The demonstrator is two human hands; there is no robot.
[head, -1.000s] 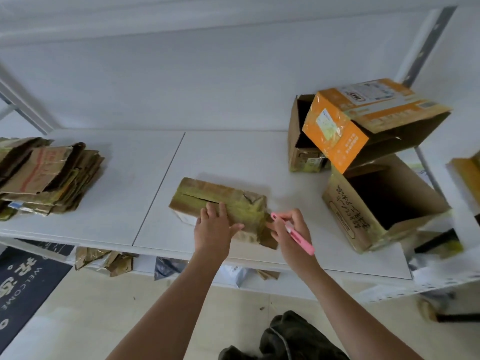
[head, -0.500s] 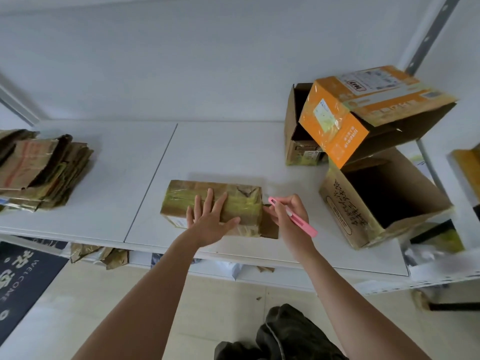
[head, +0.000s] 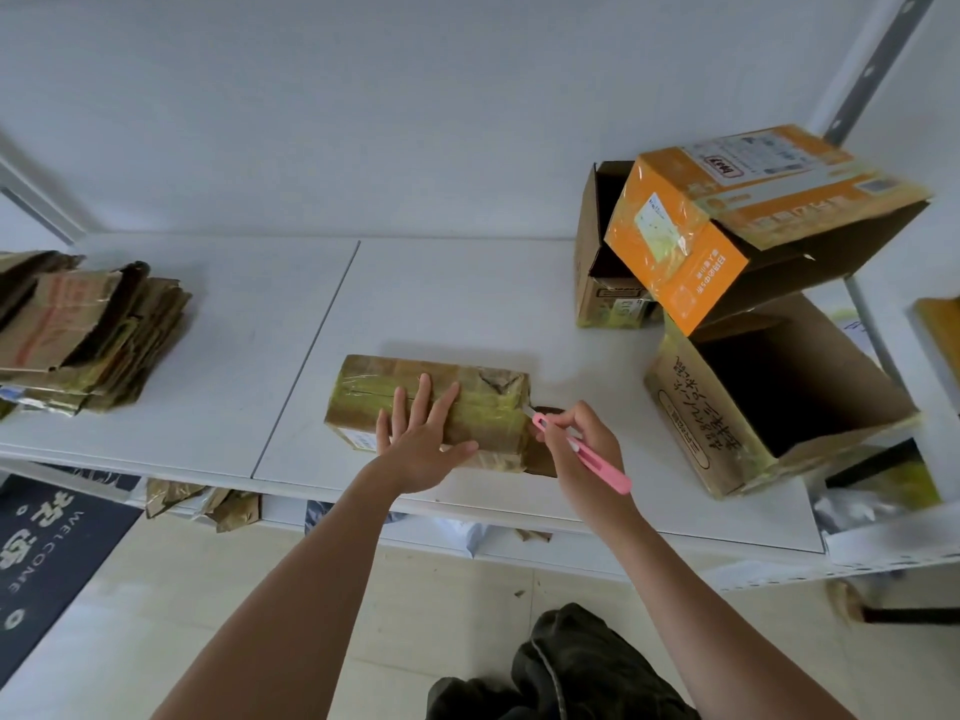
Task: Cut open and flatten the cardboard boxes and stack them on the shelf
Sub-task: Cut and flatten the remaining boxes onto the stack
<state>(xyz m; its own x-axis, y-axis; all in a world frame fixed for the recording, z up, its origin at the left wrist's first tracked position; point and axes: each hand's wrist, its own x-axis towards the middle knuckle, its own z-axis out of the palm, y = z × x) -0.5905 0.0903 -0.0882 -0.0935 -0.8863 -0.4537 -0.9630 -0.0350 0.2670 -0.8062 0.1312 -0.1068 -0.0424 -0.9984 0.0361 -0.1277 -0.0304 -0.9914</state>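
Cardboard boxes remain: three open ones (head: 769, 402) sit uncut at the shelf's (head: 457, 298) right, while a flattened stack (head: 88, 330) lies far left. You're mid-job on the taped box (head: 431, 397) at centre front: your left hand (head: 421, 433) presses it, fingers spread; your right hand (head: 582, 449) pinches the pink cutter (head: 582, 452) at its end. The blade is hard to make out.

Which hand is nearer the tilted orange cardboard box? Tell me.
Right. The right hand, gripping the pink utility knife, sits below and left of the tilted orange cardboard box; the left hand lies farther left, flat on the taped brown box.
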